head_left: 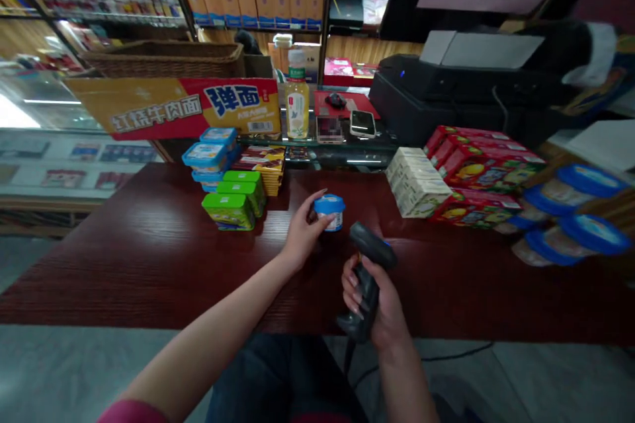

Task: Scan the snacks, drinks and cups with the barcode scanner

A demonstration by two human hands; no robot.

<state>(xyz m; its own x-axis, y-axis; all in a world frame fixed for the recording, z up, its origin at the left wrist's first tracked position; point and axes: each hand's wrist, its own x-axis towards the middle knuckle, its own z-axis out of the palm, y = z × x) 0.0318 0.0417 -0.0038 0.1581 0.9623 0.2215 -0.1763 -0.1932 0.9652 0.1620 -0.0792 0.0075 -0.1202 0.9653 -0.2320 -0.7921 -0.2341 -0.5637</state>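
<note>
My left hand (302,228) is closed around the side of a small round tub (330,211) with a blue lid and a white label, at the middle of the dark red wooden table (163,277). My right hand (374,297) grips a black barcode scanner (368,284) by its handle, with its head tilted up and toward the tub. The scanner and the tub stand apart. Left of the tub are green-lidded packs (228,208), blue-lidded tubs (206,155) and a stack of brown and yellow packs (265,165).
At the right stand pale cartons (417,185), red boxes (481,165) and large blue-lidded tubs (565,231). Behind are a drink bottle (297,102), a phone (362,123), an open cardboard box (188,109) and a black printer-like machine (446,89). A cable (456,355) trails below the table edge.
</note>
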